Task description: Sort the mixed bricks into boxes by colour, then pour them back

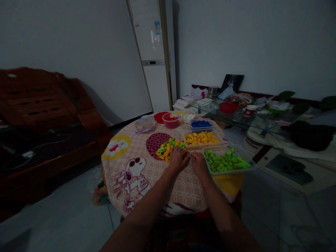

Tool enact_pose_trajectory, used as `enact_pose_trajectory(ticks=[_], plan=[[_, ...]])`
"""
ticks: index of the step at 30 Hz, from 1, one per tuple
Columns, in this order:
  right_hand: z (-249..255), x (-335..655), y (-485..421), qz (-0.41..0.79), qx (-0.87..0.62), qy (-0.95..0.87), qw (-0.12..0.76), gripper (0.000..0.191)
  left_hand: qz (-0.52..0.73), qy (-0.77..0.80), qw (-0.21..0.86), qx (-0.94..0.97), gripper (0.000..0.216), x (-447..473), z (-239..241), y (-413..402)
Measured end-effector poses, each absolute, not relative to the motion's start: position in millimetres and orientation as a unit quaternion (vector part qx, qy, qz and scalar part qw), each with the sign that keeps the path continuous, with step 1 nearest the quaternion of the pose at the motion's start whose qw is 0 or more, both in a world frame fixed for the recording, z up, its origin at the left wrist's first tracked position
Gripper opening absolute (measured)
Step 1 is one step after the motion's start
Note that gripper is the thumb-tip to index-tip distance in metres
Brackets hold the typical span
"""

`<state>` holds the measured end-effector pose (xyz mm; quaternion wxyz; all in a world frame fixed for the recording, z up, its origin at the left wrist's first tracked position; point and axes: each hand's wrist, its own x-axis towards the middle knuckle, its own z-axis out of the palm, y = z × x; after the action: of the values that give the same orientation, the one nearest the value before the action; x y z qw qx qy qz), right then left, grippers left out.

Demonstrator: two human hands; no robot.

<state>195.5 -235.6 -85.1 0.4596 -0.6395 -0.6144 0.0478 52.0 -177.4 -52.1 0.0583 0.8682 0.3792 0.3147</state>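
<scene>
Over the near right edge of a mixed pile of small yellow and green plastic pieces, my left hand is closed with its fingers curled. My right hand is close beside it, fingertips pinched together and almost meeting the left ones. Whatever lies between the fingers is too small and dark to make out. Just right of my right hand stands a clear tub of green pieces. Behind it is a tub of yellow pieces, and farther back a smaller tub of blue pieces.
A patterned cloth covers the round table. At its far side are a lidded clear container, a pink-red tub and a bag of white pieces. A cluttered glass table stands right; a wooden bench is left.
</scene>
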Motion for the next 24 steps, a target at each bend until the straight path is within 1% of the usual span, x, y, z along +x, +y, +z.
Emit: enact_pose_trajectory(ticks=[5,10,16,19,24], plan=[[-88,196,-234,0.04,-0.635,-0.618,0.461,0.033,0.314,0.387,0.042,0.866,0.017,51,-61,-174],[-89,197,-233,0.041,-0.637,-0.631,0.44,0.029,0.338,0.389,0.046,0.856,0.018,52,-64,-173],[-90,197,-231,0.033,-0.643,-0.631,0.434,0.028,0.4,0.432,0.071,0.805,0.024,51,-57,-176],[-93,197,-230,0.03,-0.637,-0.633,0.439,0.028,0.434,0.437,0.095,0.783,0.022,57,-51,-169],[-100,199,-227,0.021,-0.619,-0.633,0.464,0.028,0.492,0.394,0.141,0.764,0.015,77,-34,-142]])
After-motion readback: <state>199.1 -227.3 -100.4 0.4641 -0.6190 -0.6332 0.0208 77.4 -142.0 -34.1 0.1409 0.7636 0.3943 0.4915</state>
